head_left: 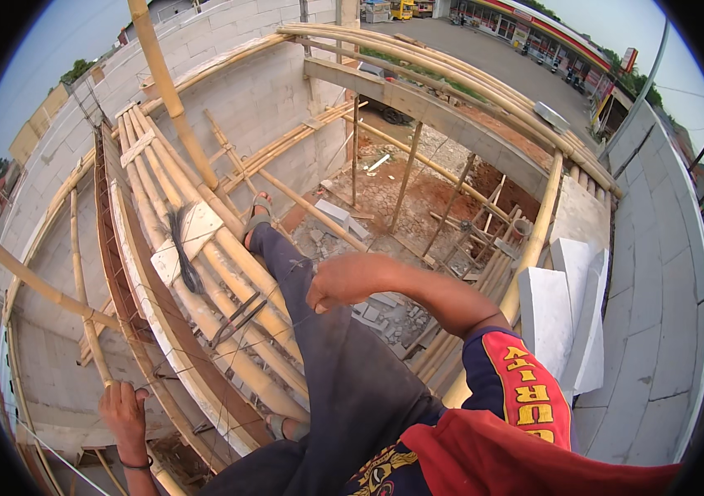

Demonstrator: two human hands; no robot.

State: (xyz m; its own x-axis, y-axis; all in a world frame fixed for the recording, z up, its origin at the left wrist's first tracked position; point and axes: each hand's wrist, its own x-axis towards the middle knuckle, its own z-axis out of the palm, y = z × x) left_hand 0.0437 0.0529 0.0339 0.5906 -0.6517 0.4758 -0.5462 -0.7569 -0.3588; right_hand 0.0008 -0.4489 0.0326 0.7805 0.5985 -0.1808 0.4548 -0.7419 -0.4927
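Note:
My right hand (343,281) is closed in front of my raised knee, fingers curled inward; what it holds, if anything, is too fine to make out. Low on the left, my left hand (124,413) is also closed, with the thumb on top, beside the long steel-and-board beam form (174,355). Whatever lies inside its fingers is hidden. Between the hands, a pair of dark long-handled pincers (238,319) rests on the bamboo poles (248,364). Further up, a bundle of dark tie wire (180,248) lies across a pale board (203,227).
My sandalled foot (260,211) stands on the bamboo platform, high above a rubble-strewn ground (393,190). An upright bamboo pole (157,62) rises ahead. White blocks (546,310) are stacked at right near a block wall (658,314). A concrete beam (426,107) crosses the far side.

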